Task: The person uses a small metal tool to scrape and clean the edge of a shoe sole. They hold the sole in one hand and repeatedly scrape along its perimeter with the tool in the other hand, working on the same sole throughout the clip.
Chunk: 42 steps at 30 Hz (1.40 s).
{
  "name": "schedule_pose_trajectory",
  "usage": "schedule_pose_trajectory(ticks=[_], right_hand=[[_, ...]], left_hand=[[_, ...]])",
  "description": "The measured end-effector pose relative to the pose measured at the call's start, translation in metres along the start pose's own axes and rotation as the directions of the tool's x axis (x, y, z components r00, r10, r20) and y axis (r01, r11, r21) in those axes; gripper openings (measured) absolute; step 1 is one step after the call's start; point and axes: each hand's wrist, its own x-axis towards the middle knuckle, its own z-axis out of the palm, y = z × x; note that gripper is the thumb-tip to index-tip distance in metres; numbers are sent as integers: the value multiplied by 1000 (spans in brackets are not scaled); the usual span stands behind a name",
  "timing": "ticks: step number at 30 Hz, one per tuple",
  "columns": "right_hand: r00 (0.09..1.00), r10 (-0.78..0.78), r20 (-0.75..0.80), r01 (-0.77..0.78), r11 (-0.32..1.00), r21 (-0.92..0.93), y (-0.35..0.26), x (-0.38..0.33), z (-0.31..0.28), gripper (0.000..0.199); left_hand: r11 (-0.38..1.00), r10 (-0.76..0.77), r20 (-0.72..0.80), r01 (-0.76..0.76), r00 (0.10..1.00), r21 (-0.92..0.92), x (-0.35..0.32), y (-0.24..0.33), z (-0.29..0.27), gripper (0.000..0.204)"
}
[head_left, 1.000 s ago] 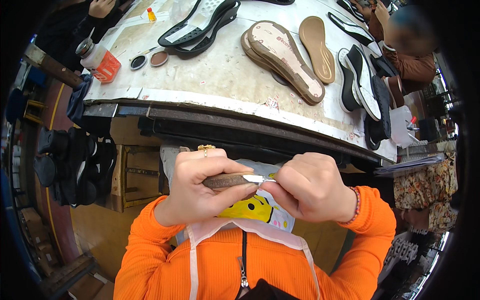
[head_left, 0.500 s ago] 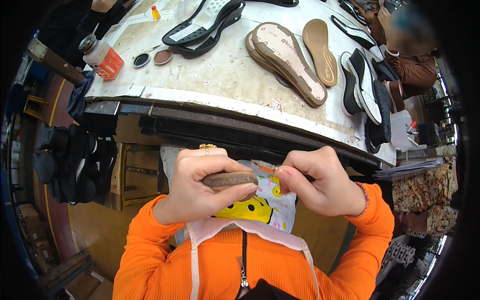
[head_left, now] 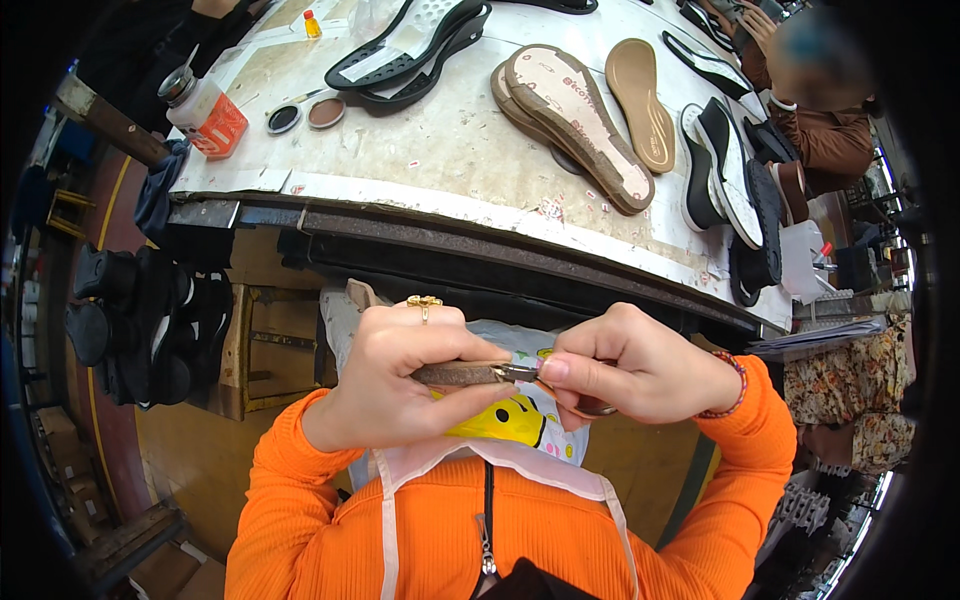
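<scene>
My left hand (head_left: 395,375) is closed round a brown shoe sole (head_left: 455,374), held edge-up over my lap. Its far end, pointing away from me, shows beyond the knuckles. Between the fingers of my right hand (head_left: 630,368) is a slim metal-tipped tool that looks like small scissors (head_left: 518,373). The tip meets the sole's right-hand end, and a dark loop shows below the fingers. Most of the handle is hidden. On the table, a pair of brown soles (head_left: 575,120) with pale patterned tops lies stacked, beside a tan insole (head_left: 640,105).
The table edge (head_left: 470,238) runs just beyond my hands. On it stand black soles (head_left: 410,60), an orange-labelled bottle (head_left: 208,118), two small round pots (head_left: 326,113) and white-topped black soles (head_left: 725,170). Black shoes (head_left: 150,325) hang at left. A person (head_left: 825,140) sits across, at right.
My right hand has moved left and slightly down, bringing the metal tip onto the end of the sole. In my left hand the sole has turned, its tail now showing behind the knuckles.
</scene>
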Motion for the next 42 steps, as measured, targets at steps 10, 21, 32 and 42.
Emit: schedule_pose_trajectory(ticks=[10, 21, 32, 42], right_hand=[[997, -47, -59, 25, 943, -331, -9, 1, -1, 37], [509, -861, 7, 167, 91, -982, 26, 18, 12, 32], [782, -447, -434, 357, 893, -276, 4, 19, 7, 35], [920, -251, -303, 244, 968, -60, 15, 0, -10, 15]], left_hand=[[991, 63, 28, -66, 998, 118, 1, 0, 0, 22], [991, -79, -50, 73, 996, -114, 10, 5, -6, 15], [998, 33, -34, -31, 999, 61, 16, 16, -2, 15], [1000, 13, -67, -12, 998, 13, 13, 13, -6, 16]])
